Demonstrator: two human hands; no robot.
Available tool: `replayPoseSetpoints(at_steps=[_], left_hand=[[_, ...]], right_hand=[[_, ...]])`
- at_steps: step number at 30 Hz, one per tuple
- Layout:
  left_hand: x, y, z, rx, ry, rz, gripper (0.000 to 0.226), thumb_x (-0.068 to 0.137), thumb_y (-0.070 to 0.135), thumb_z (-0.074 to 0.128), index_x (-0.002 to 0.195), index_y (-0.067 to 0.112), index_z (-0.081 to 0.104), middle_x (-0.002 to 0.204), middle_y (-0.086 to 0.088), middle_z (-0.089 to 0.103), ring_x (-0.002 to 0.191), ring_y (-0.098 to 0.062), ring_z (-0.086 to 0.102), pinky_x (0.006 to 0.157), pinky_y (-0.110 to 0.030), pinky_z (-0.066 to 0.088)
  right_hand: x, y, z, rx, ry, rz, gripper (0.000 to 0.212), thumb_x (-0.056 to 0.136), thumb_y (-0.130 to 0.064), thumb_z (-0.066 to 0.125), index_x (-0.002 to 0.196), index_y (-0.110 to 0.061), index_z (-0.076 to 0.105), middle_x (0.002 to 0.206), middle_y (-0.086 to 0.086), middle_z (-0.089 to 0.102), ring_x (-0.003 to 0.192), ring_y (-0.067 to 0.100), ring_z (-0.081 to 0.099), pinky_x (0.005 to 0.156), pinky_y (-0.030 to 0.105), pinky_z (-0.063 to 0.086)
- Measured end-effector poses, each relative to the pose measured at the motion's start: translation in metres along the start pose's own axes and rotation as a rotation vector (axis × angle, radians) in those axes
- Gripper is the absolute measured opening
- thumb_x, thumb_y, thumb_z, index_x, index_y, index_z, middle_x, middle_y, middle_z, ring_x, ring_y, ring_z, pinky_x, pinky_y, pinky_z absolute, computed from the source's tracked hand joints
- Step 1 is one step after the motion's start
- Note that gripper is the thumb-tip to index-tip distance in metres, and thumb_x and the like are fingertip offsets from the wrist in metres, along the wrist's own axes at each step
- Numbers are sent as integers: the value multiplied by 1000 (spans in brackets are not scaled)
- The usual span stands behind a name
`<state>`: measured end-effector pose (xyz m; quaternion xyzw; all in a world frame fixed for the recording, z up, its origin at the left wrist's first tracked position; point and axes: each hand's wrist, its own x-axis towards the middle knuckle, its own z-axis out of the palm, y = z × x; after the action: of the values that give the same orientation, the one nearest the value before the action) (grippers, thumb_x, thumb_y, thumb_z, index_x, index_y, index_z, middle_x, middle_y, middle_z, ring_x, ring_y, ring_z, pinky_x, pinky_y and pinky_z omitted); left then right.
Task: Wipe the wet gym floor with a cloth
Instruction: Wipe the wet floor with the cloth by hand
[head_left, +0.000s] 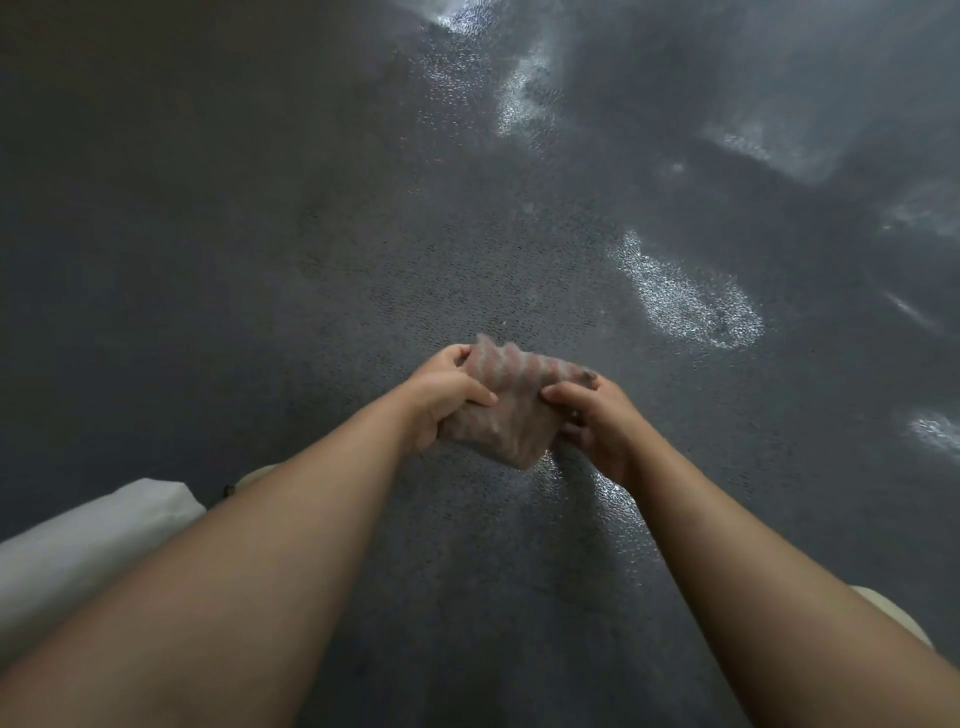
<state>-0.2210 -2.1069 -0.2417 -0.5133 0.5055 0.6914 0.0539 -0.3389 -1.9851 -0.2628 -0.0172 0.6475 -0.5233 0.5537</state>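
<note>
— So, what are the hands doing right now?

— Both are holding the cloth up over the gym floor. The left hand is curling its fingers round the left side in a tight grip. The right hand is pinching the right side.

— Is the cloth touching the floor?

— I am thinking no. It is looking bunched up between the hands, just above the floor.

— How is it going to feel?

— Soft and floppy, I am guessing, and light. If it is soaking up water, it may be getting heavier and drippy. Holding it by the two sides, like now, is looking best.

— And farther away?

— Shiny wet patches are glinting on the floor past the hands, to the right, with more far off. Those are still waiting for wiping.
</note>
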Motion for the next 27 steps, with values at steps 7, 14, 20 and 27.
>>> replayPoseSetpoints(at_steps=[7, 14, 20, 27], left_hand=[[8, -2, -4, 735, 419, 816, 30, 68, -2, 51, 89, 14, 64, 78, -7, 66, 74, -29, 63, 66, -32, 48], [-10, -94, 3, 1507, -18, 1061, 21, 58, 24, 49, 76, 22, 60, 72, 7, 63, 69, -18, 61, 61, -25, 44], [-2, -83, 34, 1178, 212, 886, 19, 75, 21, 44, 75, 10, 60, 70, -6, 58, 61, -29, 58, 48, -30, 48], [-4, -75, 53, 1470, 104, 561, 32, 90, 38, 55, 116, 20, 52, 124, -1, 46, 116, -23, 42, 87, -35, 37]], right_hand=[[4, -15, 0, -678, 259, -813, 35, 74, 12, 53, 92, -17, 57, 82, 4, 60, 75, 15, 56, 68, 19, 46], [-26, 67, -53, -1242, 286, -914, 33, 63, -12, 51, 90, -8, 69, 71, 8, 64, 71, 26, 55, 66, 32, 43], [-18, 64, -54, -1180, 332, -691, 43, 52, 3, 48, 88, -9, 69, 87, 11, 67, 80, 37, 59, 73, 39, 48], [10, 34, -25, -1301, 363, -288, 41, 90, -41, 56, 124, -17, 55, 121, 12, 50, 116, 32, 43, 95, 38, 36]])
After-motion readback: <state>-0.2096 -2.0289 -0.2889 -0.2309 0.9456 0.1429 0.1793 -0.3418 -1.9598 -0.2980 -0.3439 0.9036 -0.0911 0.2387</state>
